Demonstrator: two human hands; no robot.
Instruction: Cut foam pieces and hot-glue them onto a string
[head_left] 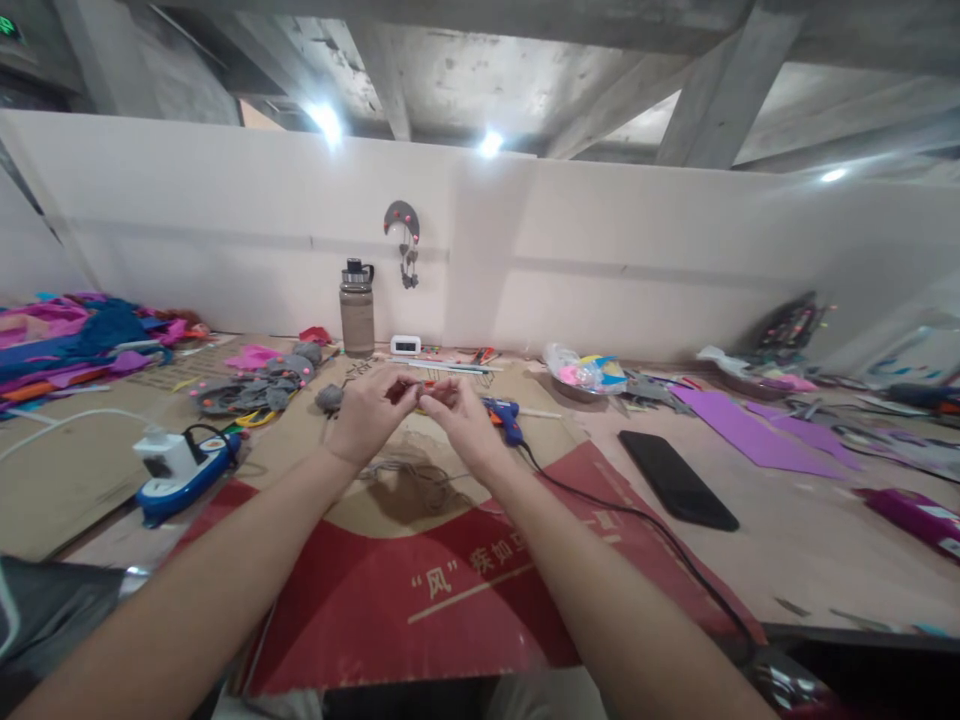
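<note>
My left hand (373,412) and my right hand (463,418) meet above the cardboard sheet, with the fingertips of both pinched together. Between them shows a tiny reddish-orange piece (429,384), too small to name. Both hands' fingers are closed on it or right at it. Below them lies a loose tangle of thin grey cord (420,478). Just right of my right hand is a blue glue gun (507,418), its black cable running toward the front right. A grey fluffy ball (328,398) sits left of my left hand.
Red-and-tan cardboard (390,620) covers the table before me. A black phone (675,478) and purple sheets (757,430) lie right. Left are a blue power strip (191,480) and grey felt pieces (259,388). A bottle (357,310) stands behind; a moon-shaped ornament (403,220) hangs on the partition.
</note>
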